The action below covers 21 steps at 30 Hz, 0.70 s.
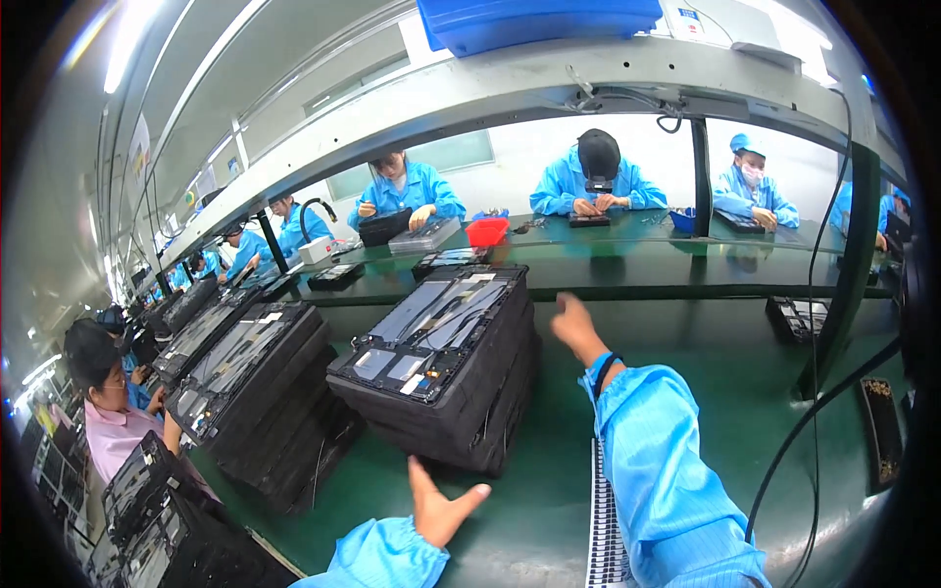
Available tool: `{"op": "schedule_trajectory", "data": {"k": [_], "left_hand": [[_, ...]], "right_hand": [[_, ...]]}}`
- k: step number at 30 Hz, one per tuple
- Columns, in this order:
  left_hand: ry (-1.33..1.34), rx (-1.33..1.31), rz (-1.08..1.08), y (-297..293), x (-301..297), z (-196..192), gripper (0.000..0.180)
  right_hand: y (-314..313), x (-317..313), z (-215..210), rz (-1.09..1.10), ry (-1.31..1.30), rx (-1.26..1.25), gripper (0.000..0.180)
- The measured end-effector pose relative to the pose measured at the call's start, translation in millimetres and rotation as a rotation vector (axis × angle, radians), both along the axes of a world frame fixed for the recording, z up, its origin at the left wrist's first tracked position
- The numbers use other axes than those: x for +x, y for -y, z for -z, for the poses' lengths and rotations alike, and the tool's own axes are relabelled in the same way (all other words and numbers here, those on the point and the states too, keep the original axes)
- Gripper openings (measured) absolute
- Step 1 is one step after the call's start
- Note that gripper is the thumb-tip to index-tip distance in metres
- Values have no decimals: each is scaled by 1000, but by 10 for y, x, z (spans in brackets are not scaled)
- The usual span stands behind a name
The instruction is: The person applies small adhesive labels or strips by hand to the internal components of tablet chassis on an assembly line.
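A tall stack of black foam trays [446,416] stands in front of me on the green bench. On its top tray lies an opened flat electronic device [431,333] with grey battery panels and thin cables. My left hand [443,505] is just off the stack's near corner, thumb and fingers spread, holding nothing. Beyond the stack's right side, my right hand [576,328] reaches forward with fingers stretched toward the stack and nothing seen in them. A gap shows between that hand and the trays.
Left of it stands another tray stack [265,402]. A white strip with black marks [610,514] lies under my right forearm. A black cable [818,412] hangs at right near a dark post [851,255]. Co-workers sit across the bench, near a red bin [487,232].
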<state>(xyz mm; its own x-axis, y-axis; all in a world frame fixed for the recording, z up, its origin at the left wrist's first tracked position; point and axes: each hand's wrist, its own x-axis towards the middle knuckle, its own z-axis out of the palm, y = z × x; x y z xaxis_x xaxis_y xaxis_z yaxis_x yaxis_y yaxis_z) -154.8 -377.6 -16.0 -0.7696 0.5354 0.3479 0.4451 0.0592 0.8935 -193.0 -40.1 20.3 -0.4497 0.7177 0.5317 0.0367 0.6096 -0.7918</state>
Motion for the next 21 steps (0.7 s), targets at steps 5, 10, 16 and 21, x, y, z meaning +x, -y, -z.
{"op": "schedule_trajectory", "data": {"k": [5,10,16,21], "left_hand": [[-34,23,14,-309,-114,119,107],[58,237,134,-407,-668,80,84],[441,580,299,-856,-1503,325,71],[525,417,416,-1176,-2016,54,53]], "right_hand": [[234,225,422,-536,66,-412,64],[162,333,494,-330,50,-370,69],[118,493,479,6,152,-280,66],[-63,457,687,-100,49,-330,61]]}}
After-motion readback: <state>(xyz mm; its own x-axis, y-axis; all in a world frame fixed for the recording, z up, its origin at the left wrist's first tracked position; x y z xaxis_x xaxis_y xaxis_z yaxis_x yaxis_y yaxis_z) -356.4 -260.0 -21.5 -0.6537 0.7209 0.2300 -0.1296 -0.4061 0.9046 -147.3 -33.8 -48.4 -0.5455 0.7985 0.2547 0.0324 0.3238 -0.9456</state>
